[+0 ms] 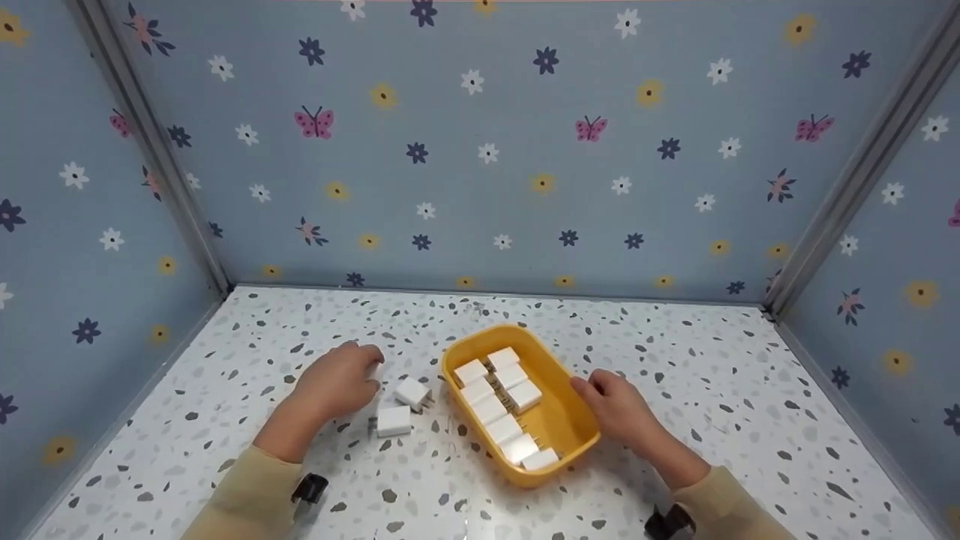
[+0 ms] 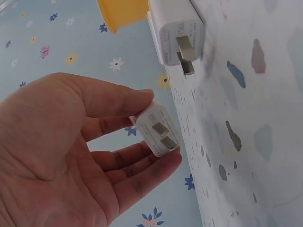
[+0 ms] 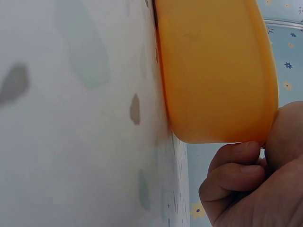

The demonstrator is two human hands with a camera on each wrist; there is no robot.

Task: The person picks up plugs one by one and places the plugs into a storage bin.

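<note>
My left hand [image 1: 337,382] pinches a white plug-in charger [image 2: 158,132] between thumb and fingers, its two flat prongs facing the wrist; in the head view the hand hides it. Beside that hand, two more white chargers lie on the table: one [image 1: 394,421] with prongs to the left, another [image 1: 412,394] with prongs to the right. My right hand [image 1: 622,409] grips the right-hand rim of a yellow plastic bin [image 1: 559,405] by thumb and curled fingers. Inside the bin, several white chargers [image 1: 487,411] lie in two rows, prongs toward the middle.
The speckled white tabletop [image 1: 360,495] carries everything. Blue flowered panels [image 1: 480,210] enclose it at the back and on both sides, joined by grey metal posts [image 1: 840,172] at the corners.
</note>
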